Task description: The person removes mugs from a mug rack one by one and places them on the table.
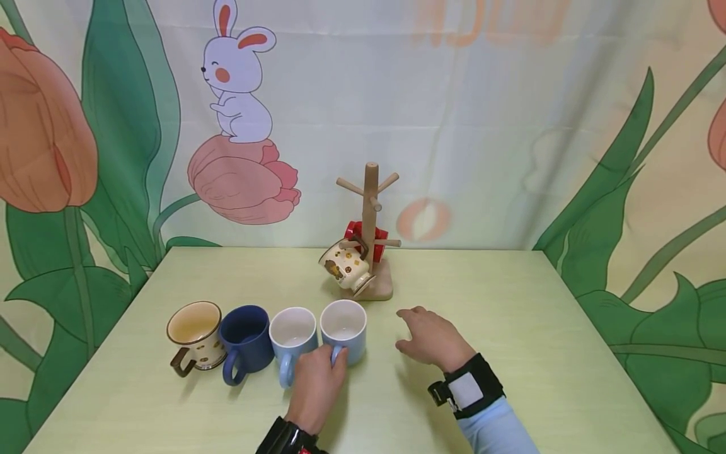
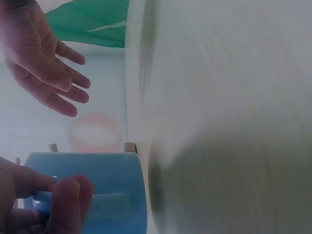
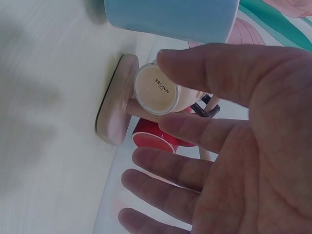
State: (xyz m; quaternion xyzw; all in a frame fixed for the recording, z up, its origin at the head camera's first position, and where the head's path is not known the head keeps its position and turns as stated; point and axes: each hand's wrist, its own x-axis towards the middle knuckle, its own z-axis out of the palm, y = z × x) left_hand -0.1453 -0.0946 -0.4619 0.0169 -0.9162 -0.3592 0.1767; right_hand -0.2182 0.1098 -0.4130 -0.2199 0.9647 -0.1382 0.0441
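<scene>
Now, my left hand [image 1: 317, 386] pinches the handle of a light blue mug [image 1: 345, 328], thumb and fingers closed firmly round it, while my right hand [image 1: 435, 339] reaches out above the pale table [image 1: 488, 290], fingers spread and holding nothing. The pinched mug stands upright between my two hands, well apart from the right; whether its base touches the tabletop I cannot tell.

Just beside it, on my left hand's outer side, a second light blue mug [image 1: 292, 331] begins a row that continues with a dark blue mug [image 1: 249, 340] and ends, farthest from my hands, with a cream mug [image 1: 197, 328] with a brown handle.

Beyond both hands rises a wooden mug rack [image 1: 371, 189]. On its lower pegs hang a patterned cream cup [image 1: 344, 265], tilted with its base marked "BROWN" toward my right palm, and a red cup [image 3: 155, 140]. Behind the table hangs a printed backdrop [image 1: 351, 94], a white rabbit [image 1: 244, 116] perched on its fallen tulip.
</scene>
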